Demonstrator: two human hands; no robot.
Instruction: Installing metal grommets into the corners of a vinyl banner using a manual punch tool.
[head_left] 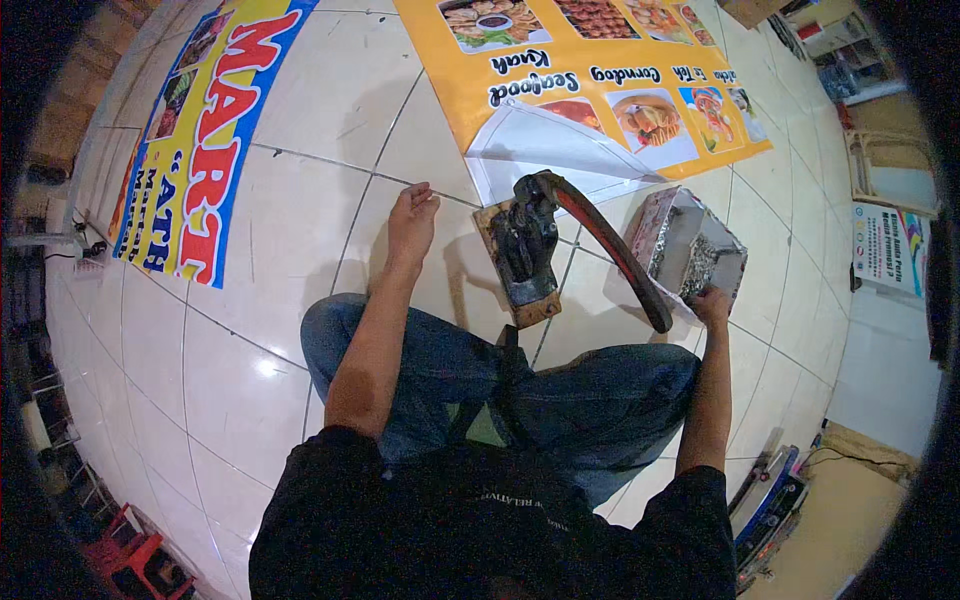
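Note:
An eyelet press (535,240) with a long, curved, red-and-black handle (620,245) stands on a wooden base (537,310) in front of my crossed legs. My left hand (410,228) is raised to its left, apart from it, fingers curled together; whether something small is between them cannot be seen. To the press's right lies an open cardboard box (655,235) with many small silvery metal pieces (702,262), probably eyelets. My right hand (712,306) reaches into the box's near corner, its fingers bent down and partly hidden.
Beyond the press lies an orange banner (440,50) with food pictures, its near corner folded over to show the white back (530,150). A yellow-and-blue banner (210,140) is spread at the left. A red plastic stool (135,555) is at the lower left.

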